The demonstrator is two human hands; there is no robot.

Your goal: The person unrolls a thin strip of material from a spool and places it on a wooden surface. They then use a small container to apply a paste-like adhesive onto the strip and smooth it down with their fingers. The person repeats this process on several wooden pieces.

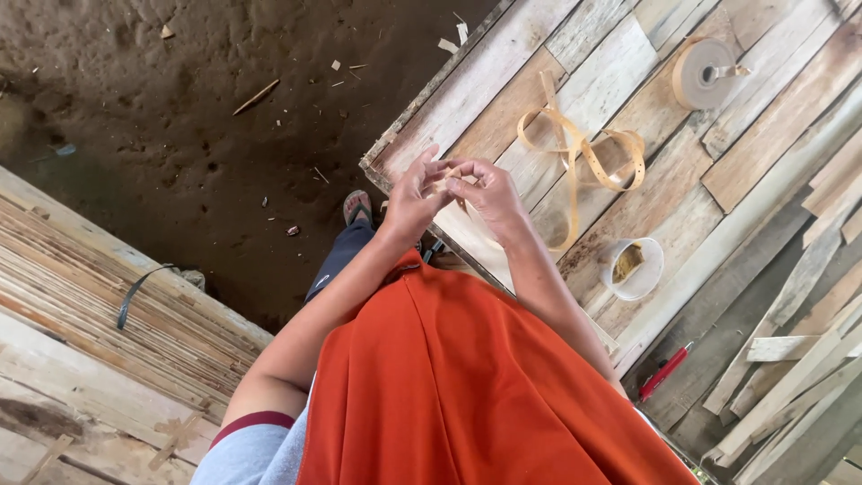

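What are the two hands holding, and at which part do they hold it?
Both the left hand and the right hand pinch one end of a tan paper tape strip between their fingertips; the rest lies looped on the wooden table.

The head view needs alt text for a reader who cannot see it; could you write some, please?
Seen from above, a person's left hand and right hand pinch a thin tan paper strip together over a rough pale wooden plank table. On it lie a looped tan perforated strip, a tan tape roll and a small white cup.
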